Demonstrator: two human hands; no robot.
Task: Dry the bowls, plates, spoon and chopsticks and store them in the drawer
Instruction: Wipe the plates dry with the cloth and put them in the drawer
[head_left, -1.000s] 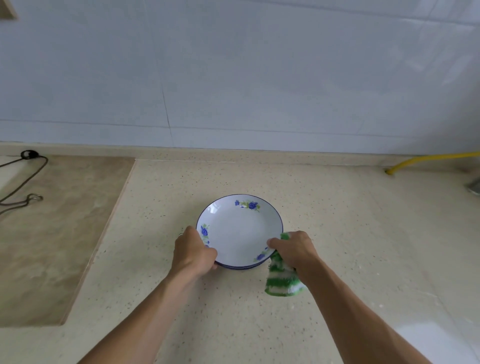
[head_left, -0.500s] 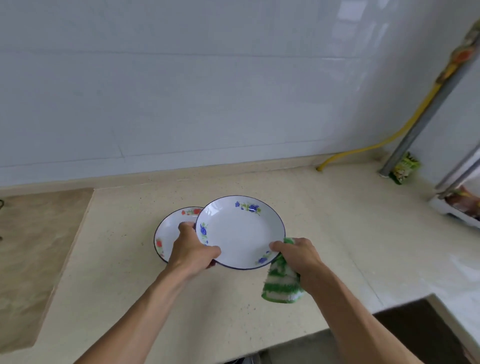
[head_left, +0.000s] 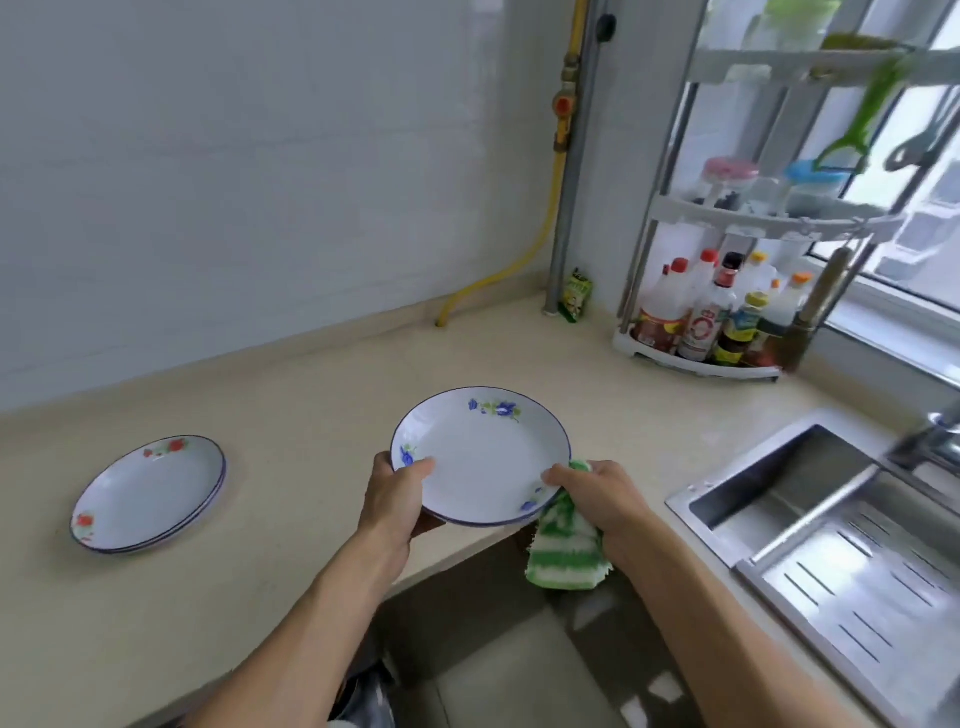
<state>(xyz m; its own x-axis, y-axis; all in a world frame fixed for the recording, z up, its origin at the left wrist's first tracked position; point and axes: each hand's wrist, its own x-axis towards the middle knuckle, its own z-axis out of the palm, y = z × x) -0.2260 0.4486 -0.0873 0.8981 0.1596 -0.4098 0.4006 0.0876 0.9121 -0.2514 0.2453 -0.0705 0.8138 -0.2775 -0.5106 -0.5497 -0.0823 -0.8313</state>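
At the far left, two stacked red-flowered plates (head_left: 148, 493) lie on the beige countertop (head_left: 291, 395), well apart from the hands. Further right, the left hand (head_left: 393, 506) grips the left rim of the blue-flowered plate (head_left: 480, 456): its thumb lies curled over the rim beside a blue flower, and the other fingers pass beneath the plate, mostly hidden. The plate is held level in the air above the counter's front edge, touching nothing but the hands and cloth. The right hand (head_left: 597, 499) pinches the plate's right rim, thumb on top, with a green-and-white striped cloth (head_left: 563, 551) bunched between the palm and the plate's underside; the cloth's loose end hangs below the hand.

Behind, a yellow hose (head_left: 524, 254) runs down the tiled wall to the counter, and a small green packet (head_left: 576, 296) leans by a grey pipe (head_left: 571, 171). To the right stands a white corner rack (head_left: 696, 358) of sauce bottles (head_left: 706, 317); their labels are too blurred to read. At the far right is a steel sink (head_left: 810, 514) with a slotted drain tray (head_left: 857, 582).
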